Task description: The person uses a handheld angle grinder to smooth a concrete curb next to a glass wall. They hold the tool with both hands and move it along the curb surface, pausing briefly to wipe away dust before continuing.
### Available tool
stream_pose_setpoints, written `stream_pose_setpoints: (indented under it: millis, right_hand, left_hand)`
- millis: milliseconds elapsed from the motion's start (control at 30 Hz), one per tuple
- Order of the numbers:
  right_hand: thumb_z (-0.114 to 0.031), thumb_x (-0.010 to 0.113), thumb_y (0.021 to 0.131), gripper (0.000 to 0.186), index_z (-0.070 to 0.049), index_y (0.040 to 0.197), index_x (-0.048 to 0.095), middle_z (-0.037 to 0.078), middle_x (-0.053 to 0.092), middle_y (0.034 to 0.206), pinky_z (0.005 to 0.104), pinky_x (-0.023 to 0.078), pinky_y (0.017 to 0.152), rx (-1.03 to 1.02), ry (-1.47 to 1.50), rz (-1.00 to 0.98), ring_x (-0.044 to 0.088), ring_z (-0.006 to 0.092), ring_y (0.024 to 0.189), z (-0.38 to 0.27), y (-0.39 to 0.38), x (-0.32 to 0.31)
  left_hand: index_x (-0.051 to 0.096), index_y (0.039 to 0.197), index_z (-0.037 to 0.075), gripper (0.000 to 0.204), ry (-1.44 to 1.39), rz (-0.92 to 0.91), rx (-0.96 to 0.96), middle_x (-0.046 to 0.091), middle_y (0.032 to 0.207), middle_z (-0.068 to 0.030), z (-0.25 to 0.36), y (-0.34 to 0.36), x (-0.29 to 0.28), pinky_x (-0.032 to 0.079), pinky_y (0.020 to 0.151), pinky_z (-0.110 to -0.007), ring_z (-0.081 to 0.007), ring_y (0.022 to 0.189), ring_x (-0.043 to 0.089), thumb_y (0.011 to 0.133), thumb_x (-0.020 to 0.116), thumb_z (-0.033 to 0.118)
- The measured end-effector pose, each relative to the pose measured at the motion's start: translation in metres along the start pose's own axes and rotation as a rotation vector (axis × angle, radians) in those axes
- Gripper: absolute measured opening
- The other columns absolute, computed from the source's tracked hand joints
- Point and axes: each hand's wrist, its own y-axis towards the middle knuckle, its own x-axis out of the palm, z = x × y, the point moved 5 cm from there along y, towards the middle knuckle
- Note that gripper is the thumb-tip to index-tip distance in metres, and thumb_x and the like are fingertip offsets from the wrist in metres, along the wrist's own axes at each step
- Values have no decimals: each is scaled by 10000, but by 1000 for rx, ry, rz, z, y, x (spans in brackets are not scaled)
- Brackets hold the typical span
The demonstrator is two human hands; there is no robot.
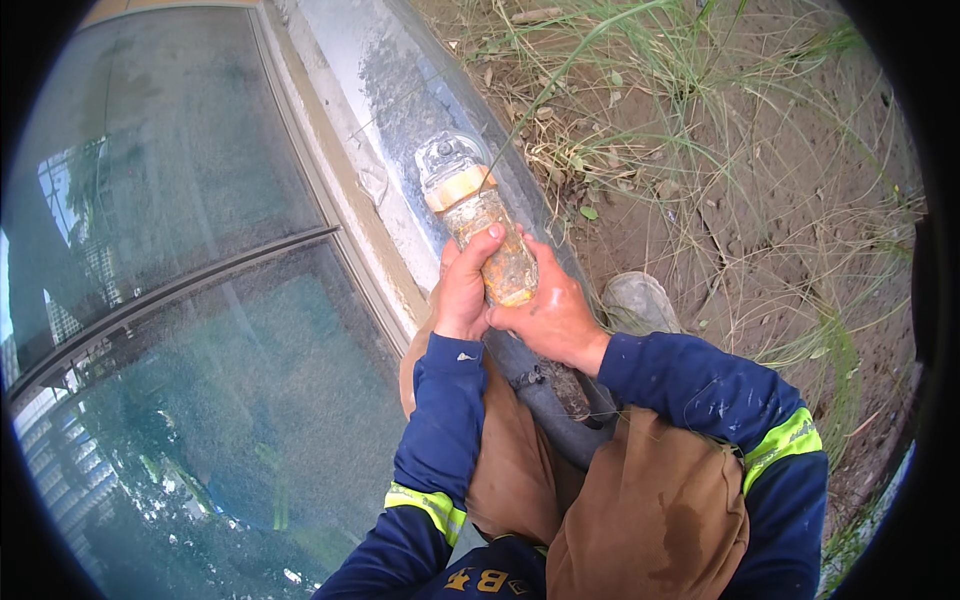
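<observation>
Both of my hands grip a dirty, yellowish angle grinder held out in front of my knees. My left hand wraps the body from the left, thumb up on its side. From the right, my right hand closes around the lower body. The grinder's grey metal head and guard point away from me, resting at the grey concrete kerb that runs beside the glass. A dark hose or cable trails from the tool back between my legs.
A large dusty glass panel with a metal frame bar fills the left. Bare soil with thin grass lies to the right. My shoe rests on the soil by the kerb.
</observation>
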Motion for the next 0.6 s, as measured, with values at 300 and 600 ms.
stream_pose_setpoints:
  millis: [300, 600]
  right_hand:
    - [-249, 795, 691, 968, 44, 1476, 311, 263, 649, 1167, 391, 527, 902, 46, -32, -48, 680, 331, 1042, -2, 3, -2]
    - [-269, 798, 693, 988, 23, 1496, 302, 270, 630, 1208, 385, 511, 937, 89, -30, -85, 661, 321, 1092, -15, 18, -3]
  left_hand:
    - [562, 1180, -62, 382, -33, 10, -4, 677, 1037, -176, -2, 2, -3, 590, 835, -384, -266, 937, 691, 933, 627, 222]
    - [579, 1166, -16, 358, -96, 7, -3, 691, 1023, -142, 6, 18, -6, 592, 805, -357, -217, 898, 691, 908, 682, 210]
